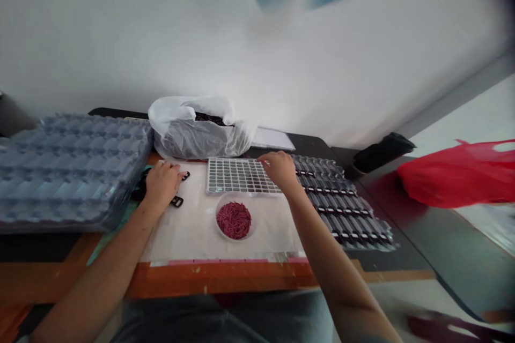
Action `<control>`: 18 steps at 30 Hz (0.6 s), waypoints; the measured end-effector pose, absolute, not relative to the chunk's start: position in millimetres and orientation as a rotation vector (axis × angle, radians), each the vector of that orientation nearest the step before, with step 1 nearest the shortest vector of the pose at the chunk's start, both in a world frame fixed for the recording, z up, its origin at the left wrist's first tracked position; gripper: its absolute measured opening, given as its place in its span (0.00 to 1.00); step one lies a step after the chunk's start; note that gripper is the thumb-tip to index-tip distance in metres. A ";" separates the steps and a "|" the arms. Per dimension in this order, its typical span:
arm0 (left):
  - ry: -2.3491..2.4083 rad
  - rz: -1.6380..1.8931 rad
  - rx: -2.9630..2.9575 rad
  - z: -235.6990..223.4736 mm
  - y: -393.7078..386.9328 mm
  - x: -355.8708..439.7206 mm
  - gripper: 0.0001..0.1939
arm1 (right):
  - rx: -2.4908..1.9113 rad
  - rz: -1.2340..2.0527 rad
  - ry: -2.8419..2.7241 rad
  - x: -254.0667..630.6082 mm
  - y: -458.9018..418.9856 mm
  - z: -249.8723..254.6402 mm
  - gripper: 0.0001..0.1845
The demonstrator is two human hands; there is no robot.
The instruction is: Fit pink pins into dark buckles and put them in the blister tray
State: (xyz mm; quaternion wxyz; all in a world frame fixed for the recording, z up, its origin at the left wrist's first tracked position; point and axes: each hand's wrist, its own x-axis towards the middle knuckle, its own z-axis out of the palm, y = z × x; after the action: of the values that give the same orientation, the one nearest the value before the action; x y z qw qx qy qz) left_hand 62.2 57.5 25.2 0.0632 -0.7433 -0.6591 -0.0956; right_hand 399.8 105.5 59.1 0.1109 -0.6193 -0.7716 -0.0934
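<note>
Left hand [163, 185]: half-curled beside small black plastic loops [177, 202]; grip indiscernible.
Right hand [278, 169]: fingers bent over white gridded plastic tray [208, 177]; hold indiscernible.
Round translucent bowl [235, 198]: between hands, presumably for easy reach.

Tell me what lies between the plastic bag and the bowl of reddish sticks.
In the head view, the white gridded tray lies between the plastic bag and the bowl.
</note>
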 end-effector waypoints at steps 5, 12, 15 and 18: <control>-1.971 -0.299 -2.297 20.3 56.2 70.0 0.18 | -1.858 -0.229 -2.336 395.0 133.0 45.8 0.12; -2.038 -0.643 -2.434 23.3 55.6 72.4 0.15 | -1.802 -0.236 -2.364 388.7 132.5 49.3 0.13; -2.074 -1.061 -2.549 24.7 58.0 76.1 0.14 | -1.722 -0.267 -2.312 380.4 119.7 57.2 0.13; -2.192 -1.721 -2.731 23.2 59.4 85.5 0.13 | -1.569 -0.243 -2.271 367.7 100.2 70.7 0.11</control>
State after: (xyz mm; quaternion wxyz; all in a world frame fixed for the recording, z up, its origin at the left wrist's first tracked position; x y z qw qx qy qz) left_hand 85.5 59.4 23.2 -0.3713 -0.6499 -0.5216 -0.4095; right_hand 367.7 100.2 70.7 0.1843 -0.5564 -0.8056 -0.0862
